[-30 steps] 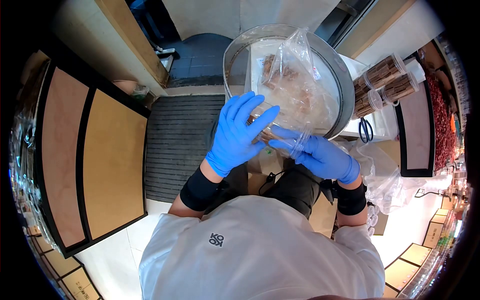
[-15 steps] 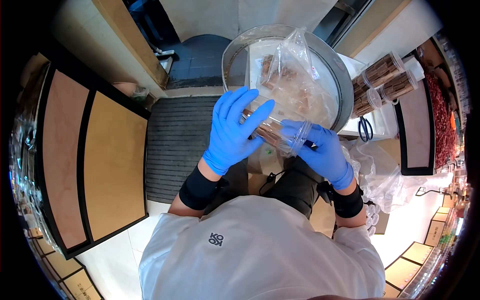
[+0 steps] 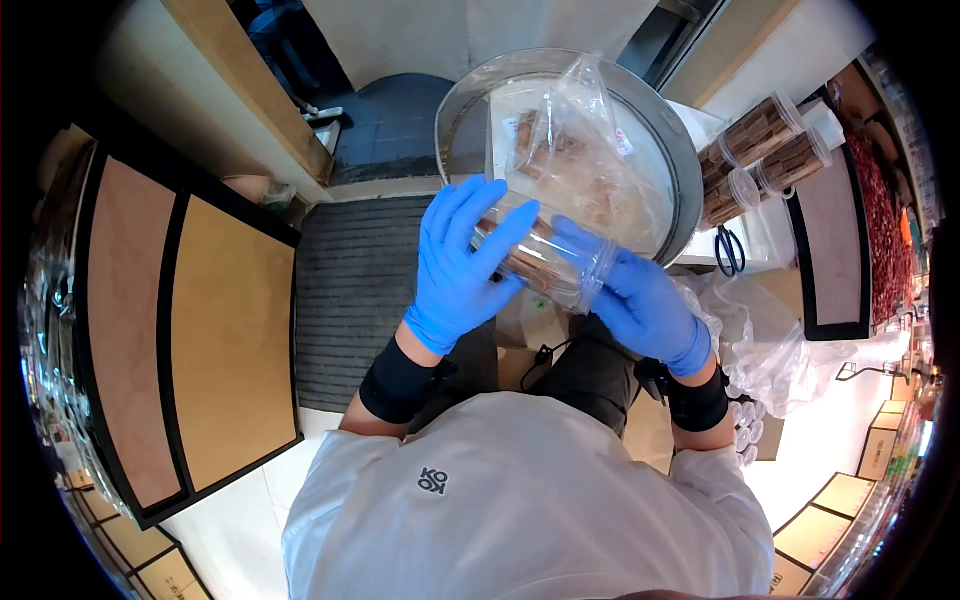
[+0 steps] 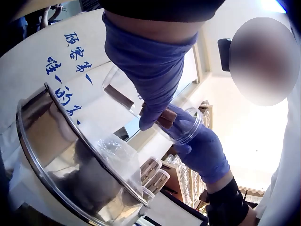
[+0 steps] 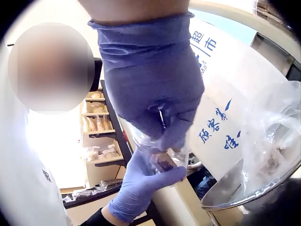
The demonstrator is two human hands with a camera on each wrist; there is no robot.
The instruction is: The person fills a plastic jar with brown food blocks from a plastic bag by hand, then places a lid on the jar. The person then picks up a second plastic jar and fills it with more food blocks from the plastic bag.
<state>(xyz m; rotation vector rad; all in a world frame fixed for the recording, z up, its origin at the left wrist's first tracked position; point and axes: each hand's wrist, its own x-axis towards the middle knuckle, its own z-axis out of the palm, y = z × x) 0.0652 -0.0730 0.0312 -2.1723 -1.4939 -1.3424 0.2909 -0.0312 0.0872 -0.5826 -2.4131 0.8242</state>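
A clear plastic jar [image 3: 560, 262] with brown pieces inside lies tilted between two blue-gloved hands, in front of a round metal-rimmed tray [image 3: 692, 180]. My left hand [image 3: 460, 262] grips its left end, fingers over the top and thumb below. The right hand [image 3: 648, 305] holds the jar's rimmed end at the right, some of its fingers seen behind the clear wall. In the left wrist view brown pieces [image 4: 167, 117] show inside the jar beside the left fingers. A clear bag [image 3: 585, 150] with brown pieces lies on the tray.
Several filled jars [image 3: 765, 140] lie to the right of the tray, with dark-handled scissors [image 3: 729, 251] below them. Crumpled clear plastic [image 3: 755, 345] hangs at the right. A framed panel [image 3: 235, 345] stands at the left beside a ribbed mat [image 3: 365, 300].
The jar has come into fuller view and lies more level between the hands. Both hands have shifted slightly up and left, and the right hand has moved round the rimmed end.
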